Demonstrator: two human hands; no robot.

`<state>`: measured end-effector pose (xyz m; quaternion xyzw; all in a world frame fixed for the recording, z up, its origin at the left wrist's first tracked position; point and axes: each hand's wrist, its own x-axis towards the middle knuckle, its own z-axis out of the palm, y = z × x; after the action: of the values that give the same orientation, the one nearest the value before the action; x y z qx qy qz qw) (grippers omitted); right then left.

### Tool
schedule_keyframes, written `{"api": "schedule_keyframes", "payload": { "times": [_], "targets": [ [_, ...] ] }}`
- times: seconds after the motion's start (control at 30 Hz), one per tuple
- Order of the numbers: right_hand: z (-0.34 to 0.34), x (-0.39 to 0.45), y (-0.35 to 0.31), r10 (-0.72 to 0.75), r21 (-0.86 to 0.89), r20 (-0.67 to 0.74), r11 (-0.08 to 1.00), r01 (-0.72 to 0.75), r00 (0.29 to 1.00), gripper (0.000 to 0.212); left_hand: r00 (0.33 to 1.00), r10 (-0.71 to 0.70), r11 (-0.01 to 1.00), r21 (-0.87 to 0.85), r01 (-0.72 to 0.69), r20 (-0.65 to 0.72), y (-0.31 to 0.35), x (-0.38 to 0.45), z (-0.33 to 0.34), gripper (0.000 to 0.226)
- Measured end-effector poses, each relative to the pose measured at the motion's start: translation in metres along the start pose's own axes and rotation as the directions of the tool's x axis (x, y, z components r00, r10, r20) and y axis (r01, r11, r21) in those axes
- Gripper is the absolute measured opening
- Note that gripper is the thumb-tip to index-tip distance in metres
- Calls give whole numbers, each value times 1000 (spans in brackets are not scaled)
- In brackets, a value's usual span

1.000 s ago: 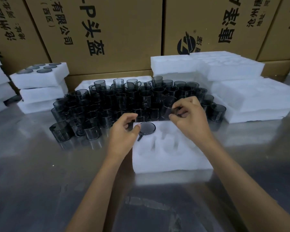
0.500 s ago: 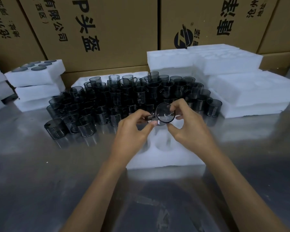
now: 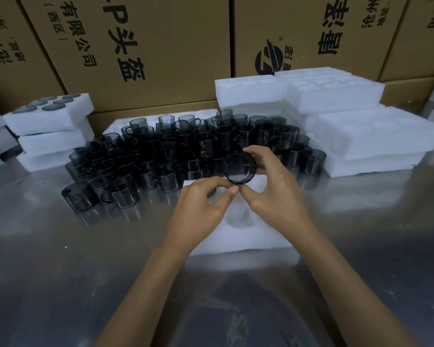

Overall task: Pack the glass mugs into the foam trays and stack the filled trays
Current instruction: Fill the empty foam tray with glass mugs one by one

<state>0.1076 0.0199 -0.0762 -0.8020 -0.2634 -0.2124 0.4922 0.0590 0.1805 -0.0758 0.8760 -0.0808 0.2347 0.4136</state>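
Two bare forearms reach into view from the near edge, with no sleeves, gloves, watch or rings visible. The left hand [image 3: 201,209] and right hand [image 3: 273,194] are bare, with short, plain fingernails.

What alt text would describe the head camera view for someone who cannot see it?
Two hands, left hand and right hand, hold a smoky glass mug over a white foam tray on a steel table. Behind stand many loose mugs, stacked foam trays and cardboard boxes.
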Motion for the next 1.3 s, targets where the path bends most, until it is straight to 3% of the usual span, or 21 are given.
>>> {"api": "schedule_keyframes", "payload": {
  "times": [0.07, 0.23, 0.4, 0.6, 0.73, 1.07, 1.3],
  "targets": [
    [1, -1, -1, -14, -9, -3, 1000, 14, 1000, 58, 999, -39, 999, -20, 39, -25, -2, 0, 0, 12],
    [3, -2, 2, 13, -51, 1, 999, -13, 1000, 56, 997, -57, 997, -51, 60, 54, -5, -1, -4, 57],
    [6, -3, 5, 116, -126, 120, 987, -101, 986, 53, 980, -98, 995, -2, 100, 174, -8, -1, -4, 57],
    [5, -4, 8, 168, -244, 127, 961, -133, 978, 63, 969, -125, 990, 84, 109, 213, -11, 1, -2, 53],
    [6, -4, 5, 186, -346, 132, 929, -130, 974, 71, 965, -155, 984, 119, 132, 213, -12, 1, -2, 52],
    [4, -8, -5, 186, -566, 180, 822, -53, 966, 70, 965, -140, 906, 422, 34, 223, -15, 3, 4, 53],
    [4, -8, -6, 289, -672, 263, 740, -41, 921, 59, 940, -210, 839, 543, 33, 268, -15, 8, 7, 53]
  ]
}}
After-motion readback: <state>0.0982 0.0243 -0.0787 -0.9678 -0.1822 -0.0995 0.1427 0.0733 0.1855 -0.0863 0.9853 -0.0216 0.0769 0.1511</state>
